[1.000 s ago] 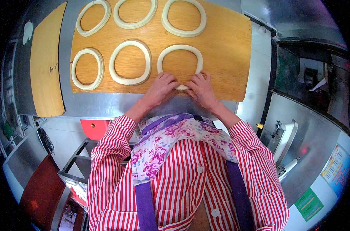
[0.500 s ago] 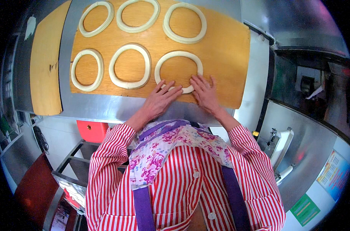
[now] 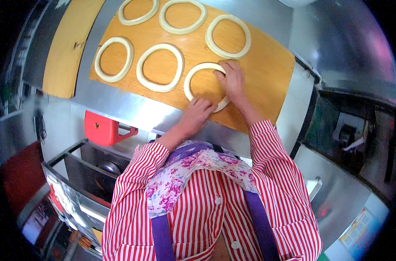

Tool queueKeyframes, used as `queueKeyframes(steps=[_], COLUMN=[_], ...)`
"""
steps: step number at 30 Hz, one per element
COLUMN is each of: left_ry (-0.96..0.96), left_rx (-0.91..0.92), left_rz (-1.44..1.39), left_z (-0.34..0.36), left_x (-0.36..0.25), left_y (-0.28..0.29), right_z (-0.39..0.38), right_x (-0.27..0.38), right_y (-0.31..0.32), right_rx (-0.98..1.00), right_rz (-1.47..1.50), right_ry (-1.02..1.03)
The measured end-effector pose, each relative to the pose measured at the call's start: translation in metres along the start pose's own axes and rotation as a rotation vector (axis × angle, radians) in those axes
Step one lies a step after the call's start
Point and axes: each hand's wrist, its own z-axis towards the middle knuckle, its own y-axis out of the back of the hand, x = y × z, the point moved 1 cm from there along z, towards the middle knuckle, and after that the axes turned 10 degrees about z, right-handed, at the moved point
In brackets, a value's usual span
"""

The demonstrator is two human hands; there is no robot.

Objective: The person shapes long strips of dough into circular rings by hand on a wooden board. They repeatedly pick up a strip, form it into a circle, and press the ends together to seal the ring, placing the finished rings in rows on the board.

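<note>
While the left hand (image 3: 198, 114) touches a dough ring (image 3: 187, 85) nearside, the right hand (image 3: 231, 79) curls over its right side, whether either grips I can't tell.

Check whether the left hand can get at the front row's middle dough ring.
Probably yes: the left hand is at the right front dough ring, and only wooden board shows between that hand and the middle dough ring.

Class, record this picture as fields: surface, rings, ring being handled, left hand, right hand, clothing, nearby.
Surface: wooden board on metal table
Rings: six, pale, two rows of three
Ring being handled: front row's rightmost ring
Left hand: over its near edge
Right hand: at its right side
Clothing: red-striped shirt, floral apron
Nearby: red object below the table's edge
</note>
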Motion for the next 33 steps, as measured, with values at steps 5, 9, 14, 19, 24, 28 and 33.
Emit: queueKeyframes(steps=[5,9,14,19,24,28,33], left_ry=[0.081,0.197,0.436,0.777,1.041,1.355,1.672], left_rx=[0.102,0.055,0.039,-0.191,-0.68,-0.985,-1.193], left_rz=[0.062,0.149,0.193,0.053,0.12,0.157,0.451], left_z=[-0.005,-0.007,-0.032,-0.074,-0.148,-0.174,-0.278], left_x=[-0.005,-0.016,-0.016,-0.006,-0.01,-0.084,-0.111], left_y=[0.004,0.003,-0.009,-0.029,-0.04,0.053,0.082], right_z=[0.027,0.028,0.027,0.004,0.028,0.033,-0.017], right_x=[-0.015,0.011,0.005,-0.065,-0.045,0.116,0.254], right_y=[-0.011,-0.017,-0.026,-0.007,-0.015,0.023,-0.08], right_rx=[0.015,0.008,0.113,0.413,0.204,0.528,0.893], right_rz=[-0.016,-0.114,-0.028,-0.177,0.105,0.215,0.389], right_ry=[0.033,0.312,0.504,0.583,0.884,0.496,0.835])
